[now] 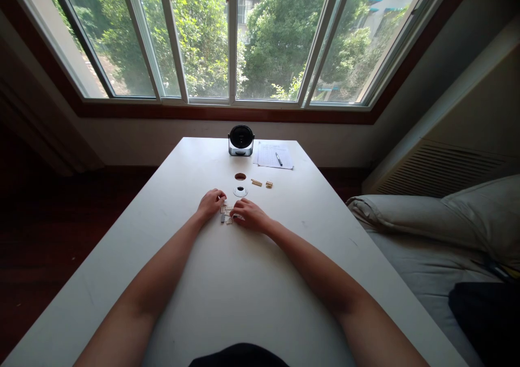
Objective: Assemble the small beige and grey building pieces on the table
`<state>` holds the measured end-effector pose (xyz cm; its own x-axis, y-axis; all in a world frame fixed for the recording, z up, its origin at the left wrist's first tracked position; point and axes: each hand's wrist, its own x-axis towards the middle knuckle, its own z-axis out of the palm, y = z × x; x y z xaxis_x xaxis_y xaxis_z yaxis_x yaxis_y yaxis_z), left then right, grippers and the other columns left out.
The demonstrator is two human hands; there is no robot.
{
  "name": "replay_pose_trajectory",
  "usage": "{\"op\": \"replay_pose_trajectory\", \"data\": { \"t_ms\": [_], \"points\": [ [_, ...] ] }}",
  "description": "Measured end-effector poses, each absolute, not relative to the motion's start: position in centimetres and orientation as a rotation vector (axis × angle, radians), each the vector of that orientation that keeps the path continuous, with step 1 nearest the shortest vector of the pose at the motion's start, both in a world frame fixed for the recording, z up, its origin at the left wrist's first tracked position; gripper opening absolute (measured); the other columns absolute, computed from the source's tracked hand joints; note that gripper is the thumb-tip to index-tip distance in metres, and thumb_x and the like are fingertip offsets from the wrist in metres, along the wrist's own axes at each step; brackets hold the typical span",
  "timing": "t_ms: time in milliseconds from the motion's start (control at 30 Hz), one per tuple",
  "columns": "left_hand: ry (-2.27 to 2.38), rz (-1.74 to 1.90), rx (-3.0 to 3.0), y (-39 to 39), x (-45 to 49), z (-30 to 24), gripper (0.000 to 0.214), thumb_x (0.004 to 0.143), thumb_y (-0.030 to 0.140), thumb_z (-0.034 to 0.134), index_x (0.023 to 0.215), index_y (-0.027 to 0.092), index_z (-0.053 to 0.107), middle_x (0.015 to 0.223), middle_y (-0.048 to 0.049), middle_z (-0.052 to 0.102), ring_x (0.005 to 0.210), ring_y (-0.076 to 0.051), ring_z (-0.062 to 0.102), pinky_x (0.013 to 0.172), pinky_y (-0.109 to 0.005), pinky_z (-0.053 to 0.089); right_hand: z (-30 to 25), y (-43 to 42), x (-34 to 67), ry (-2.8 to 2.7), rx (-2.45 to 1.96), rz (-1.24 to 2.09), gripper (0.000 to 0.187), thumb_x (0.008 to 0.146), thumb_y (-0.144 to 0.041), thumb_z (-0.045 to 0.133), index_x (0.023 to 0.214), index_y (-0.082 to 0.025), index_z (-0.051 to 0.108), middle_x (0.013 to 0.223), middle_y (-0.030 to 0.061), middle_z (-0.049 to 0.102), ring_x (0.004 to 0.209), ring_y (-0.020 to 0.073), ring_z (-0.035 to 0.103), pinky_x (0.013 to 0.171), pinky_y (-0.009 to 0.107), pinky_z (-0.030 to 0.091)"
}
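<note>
Both my hands rest on a white table [227,280], close together near its middle. Between them lies a small cluster of tan and grey building-brick pieces [226,214]. My left hand [210,202] has its fingers curled down onto the cluster's left side. My right hand [248,215] is closed with its fingertips pinched on the cluster's right side. Two more tan brick pieces [256,182] [268,184] lie apart on the table just beyond my hands.
A white round cap [240,192] and a round hole [240,176] in the table sit beyond the hands. A small black fan [241,140] stands at the far edge beside a paper sheet [274,154] with a pen [279,159]. A bed [447,231] lies to the right.
</note>
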<state>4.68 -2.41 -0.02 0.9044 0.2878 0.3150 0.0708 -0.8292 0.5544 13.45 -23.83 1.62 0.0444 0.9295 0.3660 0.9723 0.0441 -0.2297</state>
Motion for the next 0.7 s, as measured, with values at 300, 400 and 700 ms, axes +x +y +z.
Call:
{"op": "replay_pose_trajectory", "data": {
  "t_ms": [300, 400, 700],
  "points": [
    [0.265, 0.523, 2.527, -2.4, 4.7, 0.0, 0.018, 0.089, 0.027, 0.053, 0.087, 0.022, 0.07, 0.091, -0.004, 0.065, 0.083, -0.018, 0.059, 0.078, -0.032, 0.047, 1.4, -23.9, 13.9, -1.863, -1.975, -0.18, 0.011, 0.086, -0.025, 0.071, 0.096, -0.024, 0.07, 0.096, 0.0056, 0.061, 0.096, 0.0214, 0.052, 0.085, 0.033, 0.043],
    [0.258, 0.537, 2.529, -2.4, 4.7, -0.1, 0.018, 0.089, 0.027, 0.053, 0.087, 0.022, 0.07, 0.091, -0.004, 0.065, 0.082, -0.018, 0.059, 0.078, -0.032, 0.047, 1.3, -23.7, 13.7, -1.867, -1.966, -0.177, 0.008, 0.089, -0.025, 0.068, 0.096, -0.024, 0.07, 0.096, 0.0052, 0.062, 0.096, 0.0209, 0.052, 0.084, 0.033, 0.044],
    [0.243, 0.538, 2.544, -2.8, 4.7, 0.0, 0.017, 0.089, 0.025, 0.053, 0.086, 0.022, 0.07, 0.09, -0.004, 0.064, 0.084, -0.019, 0.059, 0.081, -0.033, 0.047, 0.0, -24.8, 18.2, -1.583, -1.911, -0.167, 0.009, 0.085, -0.017, 0.07, 0.091, -0.023, 0.071, 0.095, 0.0053, 0.064, 0.096, 0.0213, 0.054, 0.085, 0.034, 0.045]
  ]
}}
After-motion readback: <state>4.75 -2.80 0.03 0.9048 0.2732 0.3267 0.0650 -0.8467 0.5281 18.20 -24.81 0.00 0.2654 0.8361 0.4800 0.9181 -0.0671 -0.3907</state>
